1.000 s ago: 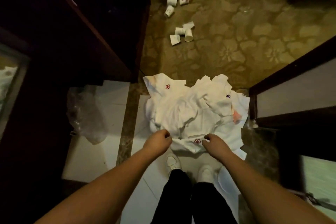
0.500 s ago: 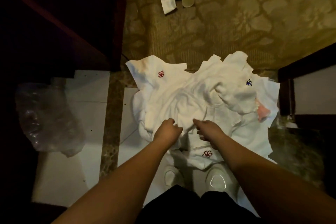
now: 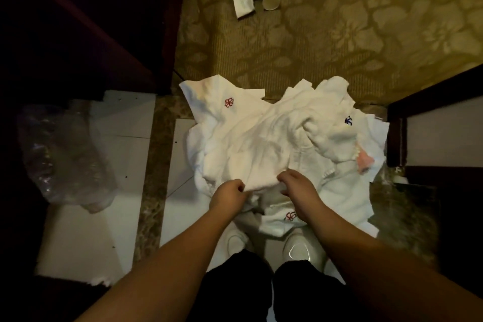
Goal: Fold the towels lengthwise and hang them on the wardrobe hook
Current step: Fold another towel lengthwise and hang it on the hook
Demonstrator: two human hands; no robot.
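White towel [image 3: 261, 154] edge pinched between curled fingers of left hand [image 3: 226, 195]; right hand [image 3: 299, 189] likewise.

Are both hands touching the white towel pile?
Touching. The head view shows the left hand and right hand each pinching the near edge of a towel on the white towel pile.

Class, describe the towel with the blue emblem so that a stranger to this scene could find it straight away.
Start at the heap of white towels on the floor, in front of the person's shoes. Go to its right side, near the dark door frame. The blue-emblem towel lies there; the other emblems visible are red.
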